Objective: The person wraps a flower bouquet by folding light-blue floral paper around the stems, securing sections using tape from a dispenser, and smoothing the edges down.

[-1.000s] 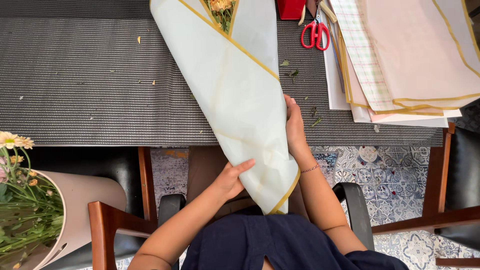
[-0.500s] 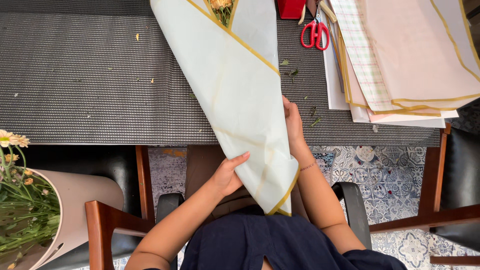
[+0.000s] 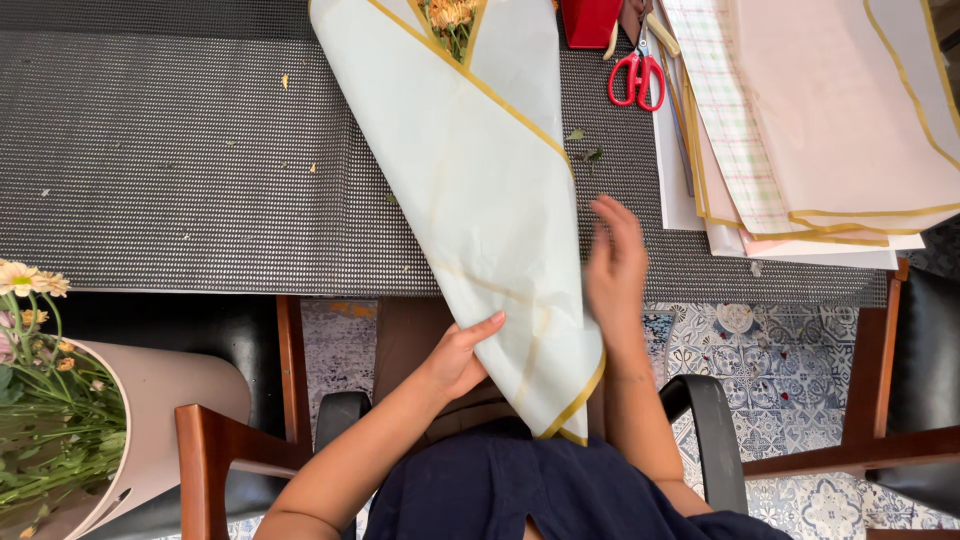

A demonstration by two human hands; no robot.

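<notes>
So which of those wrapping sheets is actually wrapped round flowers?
The pale white sheet with gold edging, rolled into a cone, flower heads showing at its top. The left hand grips it; the pink and checked sheets lie flat, stacked.

1. The right hand (image 3: 615, 265), pressed flat on the wrapping paper (image 3: 480, 200) before, has lifted toward 12 o'clock, fingers spread and blurred.
2. The left hand (image 3: 460, 355) has slid slightly toward 6 o'clock along the paper's edge.

We count one paper-wrapped bouquet (image 3: 480, 200), one pair of red scissors (image 3: 637, 77), one stack of wrapping sheets (image 3: 820, 130), two hands, one bucket of daisies (image 3: 60, 400).
</notes>
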